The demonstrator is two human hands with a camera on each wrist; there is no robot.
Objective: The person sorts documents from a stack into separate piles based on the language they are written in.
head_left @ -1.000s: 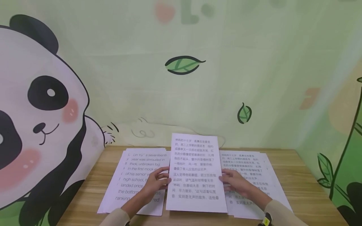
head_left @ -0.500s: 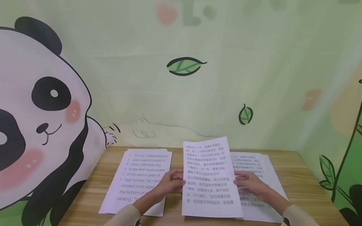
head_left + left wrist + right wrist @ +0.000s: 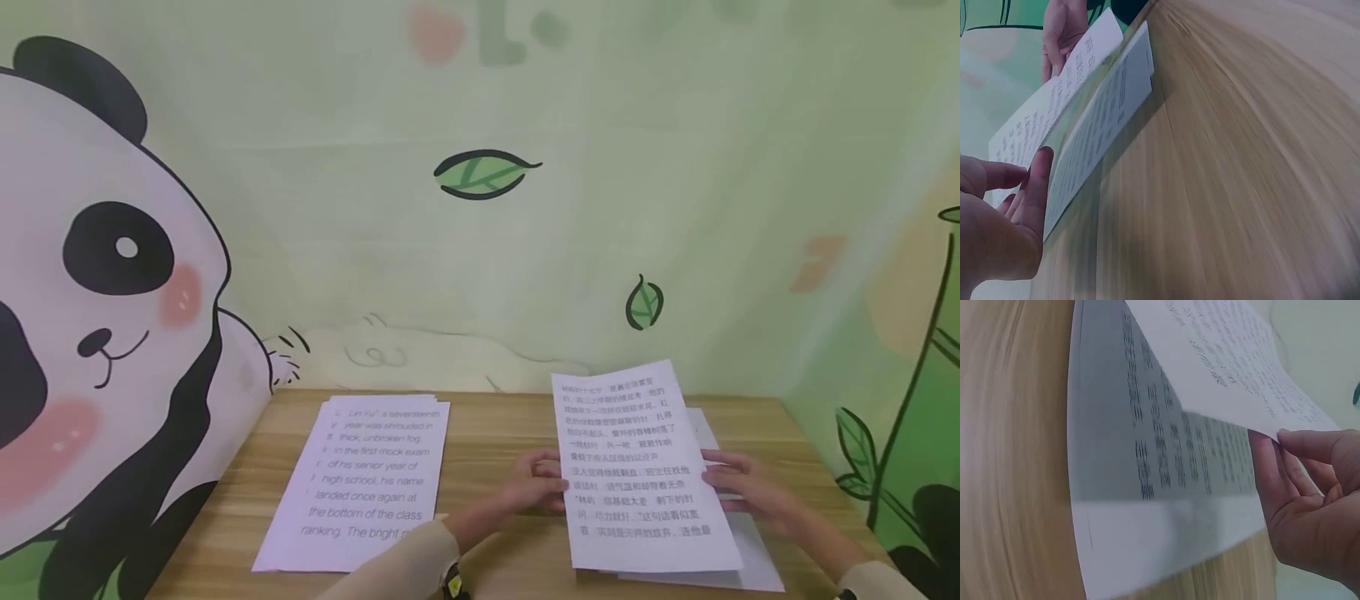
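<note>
A sheet of paper [image 3: 630,475] printed with Chinese text is held up at the right of the table. My left hand [image 3: 538,483] pinches its left edge between thumb and fingers. On the opposite edge my right hand [image 3: 750,487] grips it the same way, thumb on top and fingers beneath. Below the raised sheet lies a stack of printed paper [image 3: 1122,544], mostly covered in the head view. Both wrist views show a gap between the sheet and that stack, with the sheet's shadow falling on it in the right wrist view.
A second stack of paper [image 3: 360,492], with English text, lies on the left of the wooden table [image 3: 495,408]. Behind the table hangs a green backdrop [image 3: 360,233] with a panda and leaves. The left sleeve [image 3: 412,562] overlaps that stack's lower right corner.
Both hands have carried the sheet to the right, from the middle of the table to over the right stack. The left hand no longer covers the English pages.
</note>
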